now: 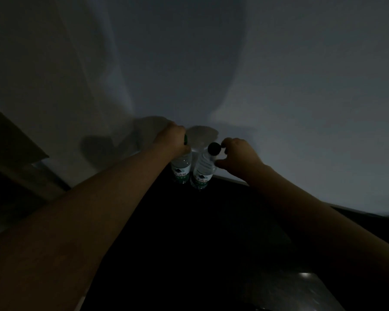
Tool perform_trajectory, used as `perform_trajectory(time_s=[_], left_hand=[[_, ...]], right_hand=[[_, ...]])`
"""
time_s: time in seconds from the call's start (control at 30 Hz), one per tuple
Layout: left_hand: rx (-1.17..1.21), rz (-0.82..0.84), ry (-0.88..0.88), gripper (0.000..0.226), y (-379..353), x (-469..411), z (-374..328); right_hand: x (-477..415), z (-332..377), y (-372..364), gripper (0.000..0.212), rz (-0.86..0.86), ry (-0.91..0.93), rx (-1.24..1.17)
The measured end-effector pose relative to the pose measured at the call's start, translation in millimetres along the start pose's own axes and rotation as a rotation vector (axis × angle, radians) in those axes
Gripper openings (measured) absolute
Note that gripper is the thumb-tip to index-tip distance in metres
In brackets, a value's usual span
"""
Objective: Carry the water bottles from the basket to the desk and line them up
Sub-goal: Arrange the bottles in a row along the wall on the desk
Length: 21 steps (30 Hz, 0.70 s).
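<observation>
i see both water bottles just below the middle of the frame, standing upright and side by side at the far edge of the dark desk (189, 232), right against the pale wall (301, 86). the left bottle (181, 170) and the right bottle (202, 173) are nearly touching at the labels, which are green and white. the right one sits a little lower in the frame.

my view of the left hand (174, 139) has it directly over the top of the left bottle, with the fingers curled down round the neck. a sliver of green cap (185, 139) pokes out at the hand's right edge. that hand grips the bottle from above.

the right hand (238, 153) is just to the right of the right bottle. its fingers are bent into a loose c shape. one fingertip meets the edge of the dark cap (214, 148), and the thumb lies beside the bottle's shoulder. in this dim light i cannot tell whether it really pinches the bottle or only brushes it.

both forearms run in from the lower corners. shadows of the hands and bottles fall on the wall behind. a brownish panel (9, 142) sits at the left edge.
</observation>
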State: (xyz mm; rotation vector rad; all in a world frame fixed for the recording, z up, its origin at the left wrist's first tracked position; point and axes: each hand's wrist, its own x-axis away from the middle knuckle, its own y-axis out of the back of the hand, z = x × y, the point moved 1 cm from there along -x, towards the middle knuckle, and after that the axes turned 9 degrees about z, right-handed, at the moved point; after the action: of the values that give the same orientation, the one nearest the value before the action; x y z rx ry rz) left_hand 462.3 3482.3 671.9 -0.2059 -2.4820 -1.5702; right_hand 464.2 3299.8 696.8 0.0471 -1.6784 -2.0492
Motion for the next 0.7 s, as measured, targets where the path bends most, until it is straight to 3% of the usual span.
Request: perform_trajectory(time_s=[0.13,0.3,0.5,0.7], left_hand=[[-0.057,-0.012,0.013,0.038,2,4,-6],[-0.108,0.043,0.044,0.046,7,18,-18],[-0.154,0.03,-0.056,0.044,9,73,-37],[-0.068,0.159,-0.127,0.022,-12,140,-55]], right_hand=[[23,-12,-4,0.028,0.202,-0.036,0.095],[60,-23,-15,0.03,0.332,-0.011,0.151],[105,-31,-11,0.029,0.348,0.035,0.155],[155,-38,-3,0.028,0.311,0.071,0.111]])
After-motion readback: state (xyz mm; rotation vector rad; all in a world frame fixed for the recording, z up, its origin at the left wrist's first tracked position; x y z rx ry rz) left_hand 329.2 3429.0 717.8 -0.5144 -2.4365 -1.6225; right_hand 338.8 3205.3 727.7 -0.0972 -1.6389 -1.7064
